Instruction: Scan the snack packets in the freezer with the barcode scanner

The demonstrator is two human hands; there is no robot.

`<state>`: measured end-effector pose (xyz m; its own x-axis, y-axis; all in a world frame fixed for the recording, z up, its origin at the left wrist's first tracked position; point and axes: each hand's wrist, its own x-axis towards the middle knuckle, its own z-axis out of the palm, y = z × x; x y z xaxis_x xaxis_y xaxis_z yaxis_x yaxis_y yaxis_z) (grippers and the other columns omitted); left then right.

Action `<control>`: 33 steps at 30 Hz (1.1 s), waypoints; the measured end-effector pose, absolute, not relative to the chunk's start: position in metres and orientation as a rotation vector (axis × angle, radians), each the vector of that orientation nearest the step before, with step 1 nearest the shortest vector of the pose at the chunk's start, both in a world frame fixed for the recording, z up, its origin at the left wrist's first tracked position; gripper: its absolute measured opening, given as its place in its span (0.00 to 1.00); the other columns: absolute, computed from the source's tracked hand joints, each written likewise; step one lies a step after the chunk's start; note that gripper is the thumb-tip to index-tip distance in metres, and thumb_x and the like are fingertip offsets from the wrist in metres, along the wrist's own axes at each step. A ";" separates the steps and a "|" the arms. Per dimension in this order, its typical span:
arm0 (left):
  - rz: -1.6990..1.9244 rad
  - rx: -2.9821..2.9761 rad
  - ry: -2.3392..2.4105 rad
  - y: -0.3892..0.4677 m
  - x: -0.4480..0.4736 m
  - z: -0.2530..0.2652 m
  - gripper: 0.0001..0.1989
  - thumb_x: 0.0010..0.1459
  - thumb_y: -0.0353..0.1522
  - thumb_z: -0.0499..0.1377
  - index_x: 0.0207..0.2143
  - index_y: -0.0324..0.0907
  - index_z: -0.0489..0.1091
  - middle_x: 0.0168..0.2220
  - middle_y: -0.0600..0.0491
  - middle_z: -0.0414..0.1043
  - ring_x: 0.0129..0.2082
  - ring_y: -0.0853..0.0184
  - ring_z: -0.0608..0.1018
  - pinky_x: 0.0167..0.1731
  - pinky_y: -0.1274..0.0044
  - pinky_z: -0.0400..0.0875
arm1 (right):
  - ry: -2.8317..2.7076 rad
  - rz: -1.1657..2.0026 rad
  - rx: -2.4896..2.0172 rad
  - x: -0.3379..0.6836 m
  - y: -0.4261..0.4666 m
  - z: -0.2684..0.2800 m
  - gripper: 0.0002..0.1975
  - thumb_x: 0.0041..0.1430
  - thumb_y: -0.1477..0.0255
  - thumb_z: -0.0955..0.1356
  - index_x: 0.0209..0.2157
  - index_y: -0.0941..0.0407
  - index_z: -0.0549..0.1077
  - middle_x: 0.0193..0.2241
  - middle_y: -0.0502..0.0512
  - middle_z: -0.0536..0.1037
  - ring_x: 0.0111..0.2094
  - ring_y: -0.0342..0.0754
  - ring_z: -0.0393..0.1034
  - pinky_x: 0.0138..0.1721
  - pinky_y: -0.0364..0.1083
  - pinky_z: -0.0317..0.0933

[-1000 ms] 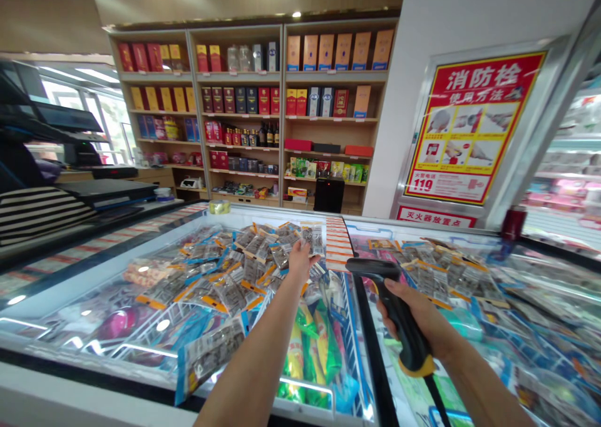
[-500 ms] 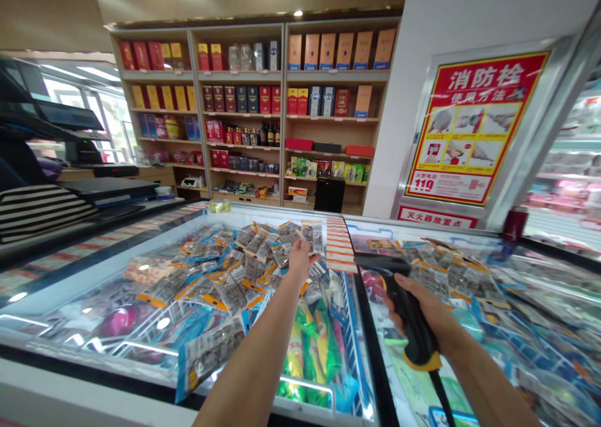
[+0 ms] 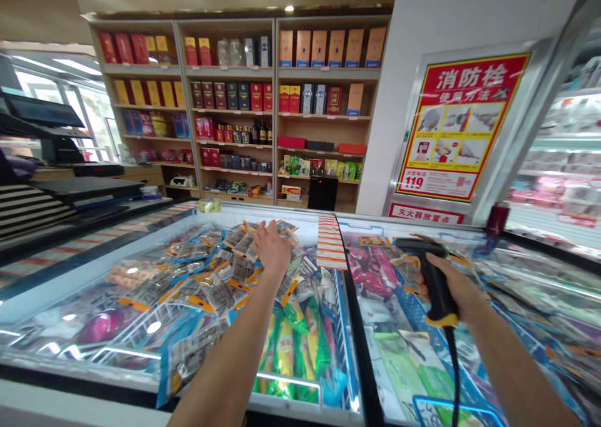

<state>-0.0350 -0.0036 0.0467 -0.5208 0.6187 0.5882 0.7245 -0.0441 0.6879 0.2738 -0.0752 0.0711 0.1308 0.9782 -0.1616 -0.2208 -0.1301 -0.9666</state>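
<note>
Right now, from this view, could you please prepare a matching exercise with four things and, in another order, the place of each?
1. barcode scanner
2. fire-hydrant poster
3. left hand
4. green-and-yellow packages

A. over orange-edged packets
B. in a wire basket
C. in the right hand
D. on the white wall

Pairs: 1-C, 2-D, 3-A, 4-B

Left hand (image 3: 273,249) over packets (image 3: 218,290); right hand (image 3: 454,284) gripping scanner (image 3: 439,289)

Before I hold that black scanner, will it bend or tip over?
The scanner probably won't bend; it looks like hard plastic. The black cord hanging beneath might tug. Stood up, it could tip, because its head juts out sideways.
</note>
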 end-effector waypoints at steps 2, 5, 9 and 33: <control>-1.639 -1.712 -2.013 -0.004 -0.006 0.046 0.22 0.45 0.25 0.54 0.45 0.43 0.61 0.53 0.46 0.54 0.54 0.56 0.54 0.51 0.65 0.46 | -0.845 1.290 -1.230 0.277 -0.073 0.071 0.07 0.50 0.67 0.63 0.27 0.57 0.66 0.13 0.49 0.69 0.12 0.42 0.62 0.10 0.40 0.57; -1.808 -2.213 -1.830 -0.007 0.052 0.039 0.19 0.43 0.25 0.55 0.41 0.44 0.65 0.47 0.47 0.61 0.51 0.57 0.59 0.51 0.66 0.48 | -0.816 1.279 -1.228 0.282 -0.072 0.071 0.08 0.50 0.65 0.63 0.27 0.56 0.66 0.12 0.48 0.68 0.11 0.41 0.62 0.10 0.39 0.56; -1.625 -2.710 -1.658 -0.012 0.128 0.019 0.15 0.44 0.24 0.54 0.36 0.44 0.69 0.41 0.46 0.67 0.46 0.57 0.66 0.47 0.67 0.56 | -0.799 1.260 -1.193 0.291 -0.075 0.070 0.09 0.51 0.65 0.61 0.27 0.56 0.65 0.13 0.48 0.69 0.12 0.41 0.62 0.10 0.39 0.57; -1.128 -2.690 -2.057 -0.009 0.195 0.018 0.19 0.39 0.28 0.60 0.38 0.35 0.67 0.39 0.38 0.70 0.44 0.51 0.68 0.45 0.60 0.55 | -0.747 1.388 -1.053 0.290 -0.076 0.065 0.12 0.50 0.63 0.61 0.25 0.58 0.65 0.13 0.48 0.67 0.11 0.40 0.61 0.10 0.39 0.56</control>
<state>0.1947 -0.0090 0.0178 0.1751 0.9606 0.2158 0.6984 -0.2757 0.6605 0.2900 -0.0760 0.0651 0.0877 0.9827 -0.1632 -0.4050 -0.1145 -0.9071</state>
